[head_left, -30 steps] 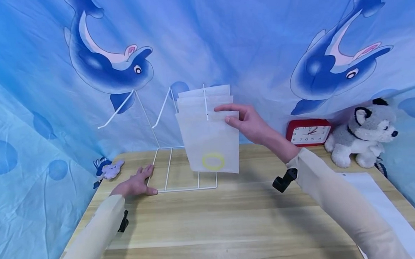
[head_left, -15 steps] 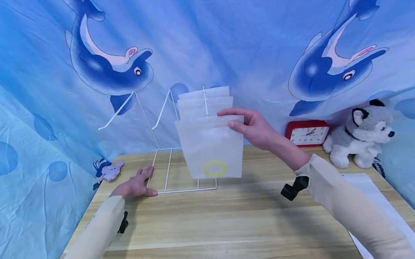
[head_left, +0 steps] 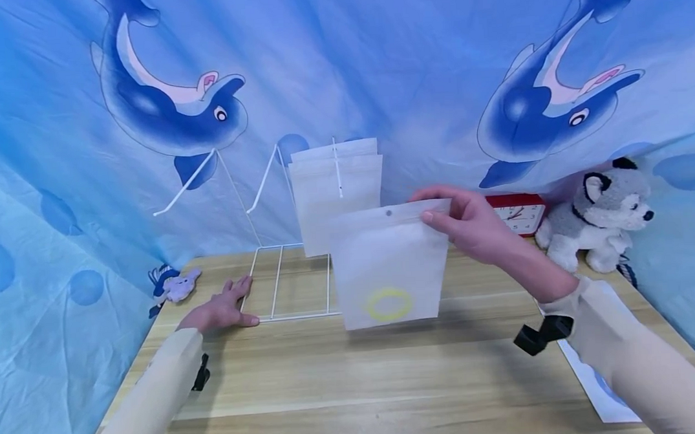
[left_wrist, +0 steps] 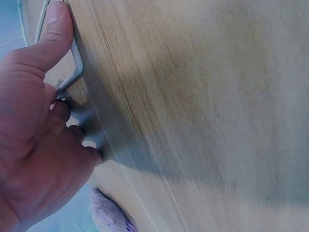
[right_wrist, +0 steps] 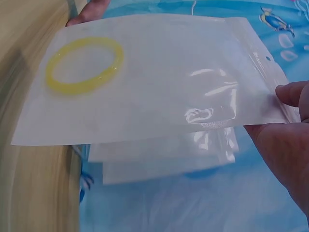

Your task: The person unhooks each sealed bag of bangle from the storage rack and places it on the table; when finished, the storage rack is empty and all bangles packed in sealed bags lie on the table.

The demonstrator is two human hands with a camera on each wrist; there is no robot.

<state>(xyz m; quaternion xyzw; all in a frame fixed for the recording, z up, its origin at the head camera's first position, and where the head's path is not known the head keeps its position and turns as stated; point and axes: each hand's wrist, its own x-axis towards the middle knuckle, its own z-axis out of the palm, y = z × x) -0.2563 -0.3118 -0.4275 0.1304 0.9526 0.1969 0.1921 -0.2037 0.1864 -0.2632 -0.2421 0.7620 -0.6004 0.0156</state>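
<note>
My right hand (head_left: 470, 228) pinches the top right corner of a whitish zip bag (head_left: 384, 261) between thumb and fingers. A yellow ring (right_wrist: 84, 65) shows through near the bag's bottom, and a small hang hole (head_left: 389, 212) is in its top strip. This bag hangs off the table, in front of the white wire rack (head_left: 277, 281). On the rack's right hook (head_left: 337, 169) hang several similar bags (head_left: 337, 178), one behind another. My left hand (head_left: 220, 307) rests on the rack base's front left corner, its thumb along the wire (left_wrist: 77, 60).
Two other rack hooks (head_left: 262, 178) at the left carry no bags. A red clock (head_left: 519, 215) and a plush husky (head_left: 598, 219) stand at the back right. A white sheet (head_left: 593, 374) lies under my right forearm; a small purple plush (head_left: 178, 286) is at the left.
My right hand has drawn the front zip bag off the right hook, toward me and to the right. My left hand has stayed on the rack's base.
</note>
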